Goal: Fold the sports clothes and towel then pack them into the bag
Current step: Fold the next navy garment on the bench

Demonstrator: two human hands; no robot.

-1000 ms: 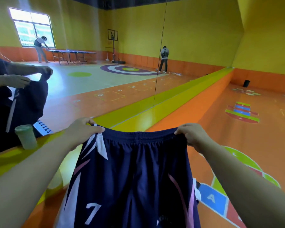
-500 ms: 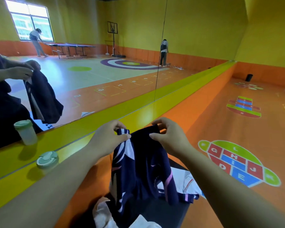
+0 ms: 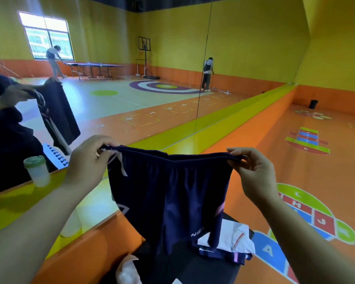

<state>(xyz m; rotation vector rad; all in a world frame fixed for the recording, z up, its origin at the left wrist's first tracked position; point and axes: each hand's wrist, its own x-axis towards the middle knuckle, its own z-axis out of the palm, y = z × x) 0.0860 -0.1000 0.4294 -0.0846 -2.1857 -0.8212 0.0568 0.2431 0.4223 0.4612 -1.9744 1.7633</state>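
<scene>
The left hand (image 3: 88, 160), centre-left of the frame, pinches one end of the waistband (image 3: 193, 157). The right hand (image 3: 254, 175), centre-right, pinches the other end between thumb and forefinger, its other fingers loose. The shorts (image 3: 168, 197) hang between them, their top edge running left to right and the legs dropping to lower centre. Each hand has its own end, so halving likely means bringing the two ends together. Below the hem, a white shirt (image 3: 234, 236) lies on a dark surface (image 3: 193, 269).

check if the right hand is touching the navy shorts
Touching. The head view shows the right hand pinching the right end of the waistband of the navy shorts, with no gap.
</scene>
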